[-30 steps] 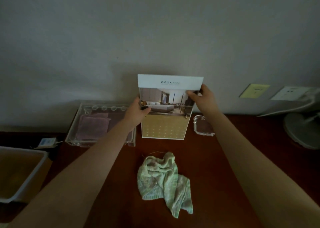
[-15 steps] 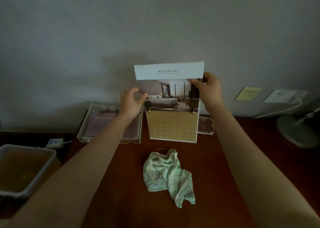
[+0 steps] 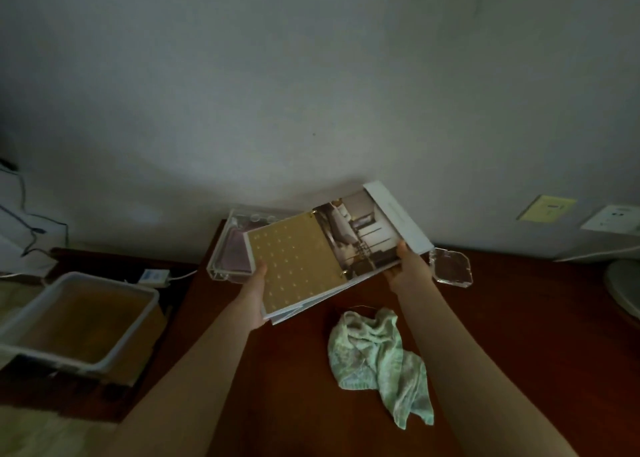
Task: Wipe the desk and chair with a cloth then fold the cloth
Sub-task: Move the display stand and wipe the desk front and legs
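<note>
A crumpled pale green cloth lies on the dark red-brown desk, near its middle. Above the desk I hold a ring-bound booklet with a gold dotted panel and a room photo, tilted and turned sideways. My left hand grips its near left edge, thumb on top. My right hand grips its right edge, thumb over the photo. The booklet hovers partly over a clear acrylic tray. No chair is in view.
The tray at the desk's back left holds pink folded items. A small clear acrylic stand sits behind my right hand. A lamp base is at the far right. Left of the desk stands a plastic bin. Wall sockets sit right.
The booklet went from upright against the wall to lifted, then rotated sideways and tilted flat toward the left over the tray. Both hands kept their hold. The cloth has not moved.
</note>
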Available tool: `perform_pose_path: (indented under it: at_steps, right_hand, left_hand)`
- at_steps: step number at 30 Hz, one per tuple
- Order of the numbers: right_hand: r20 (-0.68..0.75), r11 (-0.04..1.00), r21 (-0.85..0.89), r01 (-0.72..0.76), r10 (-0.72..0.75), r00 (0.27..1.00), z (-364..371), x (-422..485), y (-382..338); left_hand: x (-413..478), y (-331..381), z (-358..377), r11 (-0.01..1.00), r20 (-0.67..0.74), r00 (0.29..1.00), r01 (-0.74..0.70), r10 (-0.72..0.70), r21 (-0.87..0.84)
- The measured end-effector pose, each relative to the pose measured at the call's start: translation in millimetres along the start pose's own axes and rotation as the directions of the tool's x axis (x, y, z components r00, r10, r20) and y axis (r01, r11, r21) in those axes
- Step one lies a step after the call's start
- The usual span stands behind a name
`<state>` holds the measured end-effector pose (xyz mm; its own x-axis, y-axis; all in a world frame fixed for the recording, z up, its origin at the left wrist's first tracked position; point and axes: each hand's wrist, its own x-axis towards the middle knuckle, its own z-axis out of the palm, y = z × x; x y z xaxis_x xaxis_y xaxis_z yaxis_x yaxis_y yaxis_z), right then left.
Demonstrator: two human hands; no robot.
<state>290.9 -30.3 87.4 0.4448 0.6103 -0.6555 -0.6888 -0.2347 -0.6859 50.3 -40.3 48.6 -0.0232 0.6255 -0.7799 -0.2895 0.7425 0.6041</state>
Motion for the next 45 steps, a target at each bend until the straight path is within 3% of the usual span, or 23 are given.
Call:
perform_pose_path:
  at_steps: [4, 7, 12, 17, 20, 24, 29, 36, 41, 45]
  right_hand:
    - [0.082, 0.999, 0.003, -0.033, 0.033, 0.996, -2, 0, 34]
    - [0.118, 0.993, -0.081, -0.091, 0.1, 0.988, -4, 4, 52]
    - [0.185, 0.956, -0.193, -0.22, 0.256, 0.949, -9, 13, 69]
    - [0.23, 0.956, -0.259, -0.14, 0.202, 0.952, 7, 30, 59]
    - [0.233, 0.861, -0.509, -0.024, 0.165, 0.958, 27, 40, 47]
    - [0.304, 0.602, -0.781, 0.168, 0.131, 0.943, 45, 56, 41]
    - [0.265, 0.387, -0.902, 0.189, 0.153, 0.952, 61, 74, 60]
    - [0.16, 0.252, -0.963, 0.095, 0.254, 0.954, 54, 87, 85]
    - [0.097, 0.301, -0.954, 0.005, 0.292, 0.951, 54, 100, 94]
    - [0.087, 0.311, -0.951, -0.005, 0.281, 0.956, 56, 102, 97]
  left_hand:
    - [9, 12, -26, 0.985, -0.108, 0.981, -0.151, 0.159, 0.078]
    - [19, 23, -46, 0.943, -0.183, 0.94, -0.245, 0.289, 0.227]
    - [29, 46, -66, 0.86, -0.173, 0.902, -0.298, 0.396, 0.414]
    - [38, 79, -77, 0.75, -0.128, 0.835, -0.4, 0.535, 0.526]
    - [45, 103, -83, 0.696, -0.081, 0.809, -0.445, 0.582, 0.563]
    - [61, 133, -88, 0.647, -0.016, 0.792, -0.487, 0.61, 0.586]
    - [102, 139, -93, 0.631, -0.031, 0.856, -0.355, 0.516, 0.689]
    - [145, 111, -106, 0.608, -0.055, 0.89, -0.263, 0.453, 0.749]
    - [157, 104, -108, 0.617, -0.052, 0.883, -0.284, 0.467, 0.734]
    - [162, 101, -113, 0.549, -0.029, 0.884, -0.263, 0.466, 0.794]
